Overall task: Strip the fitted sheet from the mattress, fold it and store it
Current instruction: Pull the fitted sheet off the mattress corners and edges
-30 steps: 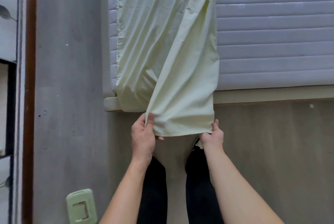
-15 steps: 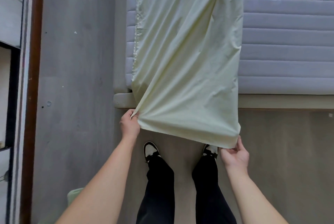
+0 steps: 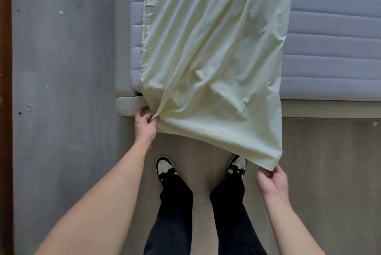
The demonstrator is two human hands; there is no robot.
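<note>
A pale yellow fitted sheet [image 3: 216, 52], folded into a long strip, lies across the grey quilted mattress [image 3: 334, 34] and hangs over its near edge. My left hand [image 3: 145, 125] pinches the sheet's near left corner just off the corner of the bed base. Lower and further out, my right hand [image 3: 272, 179] pinches the near right corner. The sheet's near edge runs slanted between the two hands, above my shoes.
The beige bed base [image 3: 329, 109] runs along the mattress's near side, with a rounded corner [image 3: 128, 106] at the left. A grey wall [image 3: 61, 90] rises on the left. Wooden floor [image 3: 329, 172] lies under my feet and to the right.
Both hands have spread apart, widening the sheet's near edge. My right hand moved right and toward me with its corner; my left hand stayed by the bed corner.
</note>
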